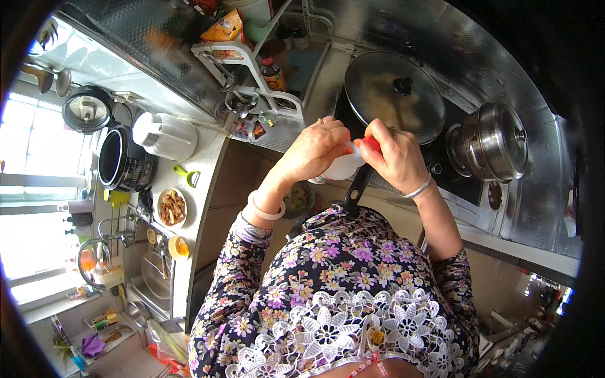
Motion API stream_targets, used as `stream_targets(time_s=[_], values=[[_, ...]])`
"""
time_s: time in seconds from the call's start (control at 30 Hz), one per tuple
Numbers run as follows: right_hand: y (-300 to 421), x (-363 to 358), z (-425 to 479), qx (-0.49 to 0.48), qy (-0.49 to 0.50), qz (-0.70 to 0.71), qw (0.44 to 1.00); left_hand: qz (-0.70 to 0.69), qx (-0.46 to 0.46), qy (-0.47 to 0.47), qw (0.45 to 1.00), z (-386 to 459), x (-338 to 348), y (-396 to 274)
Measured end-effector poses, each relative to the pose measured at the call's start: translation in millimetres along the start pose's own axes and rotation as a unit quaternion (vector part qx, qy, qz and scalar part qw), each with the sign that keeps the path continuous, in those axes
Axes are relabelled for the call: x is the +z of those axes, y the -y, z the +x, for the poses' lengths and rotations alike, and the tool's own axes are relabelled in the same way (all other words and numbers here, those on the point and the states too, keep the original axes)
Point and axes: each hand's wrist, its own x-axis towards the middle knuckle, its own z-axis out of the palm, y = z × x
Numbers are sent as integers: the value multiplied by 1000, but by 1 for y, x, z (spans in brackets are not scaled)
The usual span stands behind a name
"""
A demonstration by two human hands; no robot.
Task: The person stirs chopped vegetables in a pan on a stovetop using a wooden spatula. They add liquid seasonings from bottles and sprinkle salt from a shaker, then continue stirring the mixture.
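My left hand (314, 149) grips a white plastic bottle (343, 166) near its neck, above the stove's front edge. At the bottle's top, my right hand (396, 153) has its fingers closed around a red cap (372, 143). Whether the cap is still seated on the neck is hidden by my fingers. Just beyond my hands stands a frying pan with a glass lid (385, 101). Its black handle (358, 186) points toward my body. Some pale brown food shows blurrily through the lid.
A lidded steel pot (494, 141) stands right of the pan. A white rack (246, 66) holds a sauce bottle (272, 75). On the left counter are an open electric cooker (125, 158), white kettle (165, 134), green peeler (187, 176), plate of brown food (172, 208) and steel sink (151, 269).
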Motion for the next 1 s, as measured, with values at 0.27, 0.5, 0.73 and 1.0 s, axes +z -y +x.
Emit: stream_targets(time_s=[0.27,0.5,0.73,1.0], values=[[-2,-14,-1,-201,80,-63,974,-110,-19,118,987,1,-14,6],[5,-1,-4,27,3,8,1000,-16,-27,5,1000,0,-1,3],[8,13,-4,80,-114,-71,988,95,-31,-56,993,6,8,-29],[-1,-14,8,-139,-87,-41,986,-89,39,78,992,21,-19,-14]])
